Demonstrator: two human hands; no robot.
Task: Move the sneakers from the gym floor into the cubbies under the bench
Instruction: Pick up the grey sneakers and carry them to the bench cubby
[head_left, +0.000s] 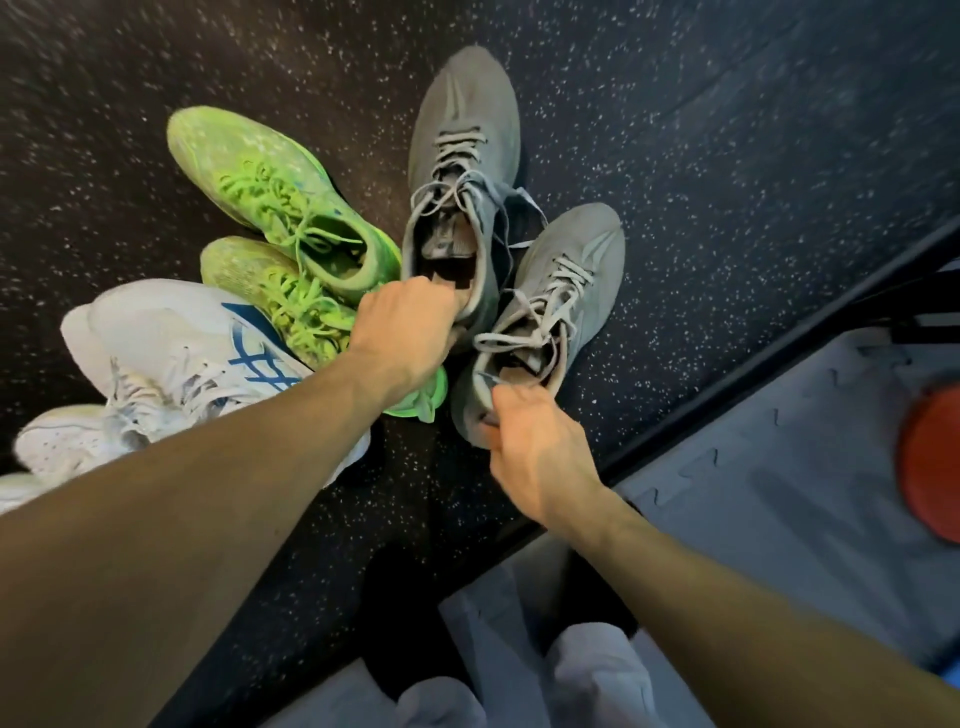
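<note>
While your left hand (402, 332) and right hand (540, 457) pinch the soft heel collars, the light grey sneakers (462, 171) should lift easily.

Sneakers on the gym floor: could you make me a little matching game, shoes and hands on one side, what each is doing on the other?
Column one:
1. left hand
2. right hand
3. green sneakers
4. white sneaker with blue stripes

Column two:
A. lies untouched, partly under the left forearm
B. grips the heel of the nearer grey sneaker
C. lie untouched, side by side
D. fingers hooked into the farther grey sneaker

Pairs: 1-D, 2-B, 3-C, 4-A
</note>
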